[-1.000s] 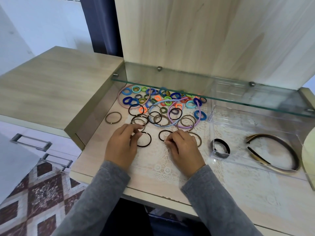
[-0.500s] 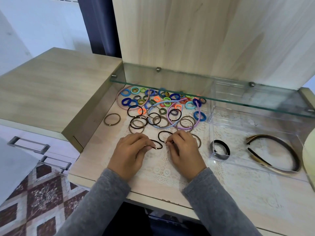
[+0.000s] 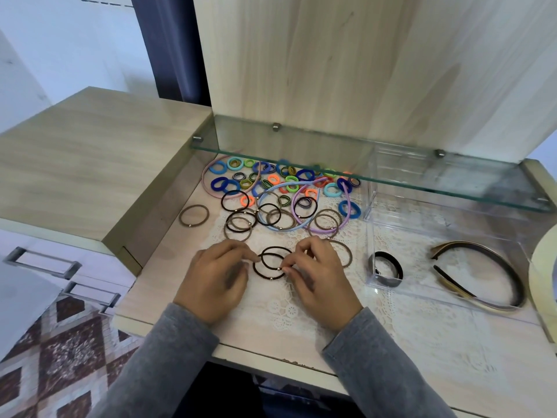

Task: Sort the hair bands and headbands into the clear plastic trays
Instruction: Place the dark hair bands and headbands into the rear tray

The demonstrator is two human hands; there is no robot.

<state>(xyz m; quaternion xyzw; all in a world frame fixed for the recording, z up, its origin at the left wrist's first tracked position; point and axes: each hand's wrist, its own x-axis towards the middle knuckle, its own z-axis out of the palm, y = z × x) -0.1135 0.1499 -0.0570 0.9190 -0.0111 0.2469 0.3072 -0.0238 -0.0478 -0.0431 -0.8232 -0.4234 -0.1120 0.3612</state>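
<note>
Two thin black hair bands (image 3: 271, 262) with small gold beads lie overlapped on the lace mat in front of me. My left hand (image 3: 215, 280) pinches their left edge. My right hand (image 3: 319, 276) pinches the right edge near a bead. Behind them a heap of thin dark and brown bands (image 3: 265, 215) and small colourful hair ties (image 3: 271, 179) spreads under the glass shelf, with pink, blue and purple thin headbands mixed in. A clear plastic tray (image 3: 373, 282) on the right holds wide dark headbands (image 3: 482, 276) and a black band (image 3: 387, 268).
A glass shelf (image 3: 361, 159) overhangs the back of the desk, with a second clear tray (image 3: 401, 164) seen through it. One brown band (image 3: 194, 215) lies alone at the left. A raised wooden cabinet top (image 3: 90, 158) borders the left; a pale round object (image 3: 542, 267) sits at the right edge.
My left hand slid one black band rightward across the mat until it overlapped the band under my right hand. Both hands now pinch the pair together.
</note>
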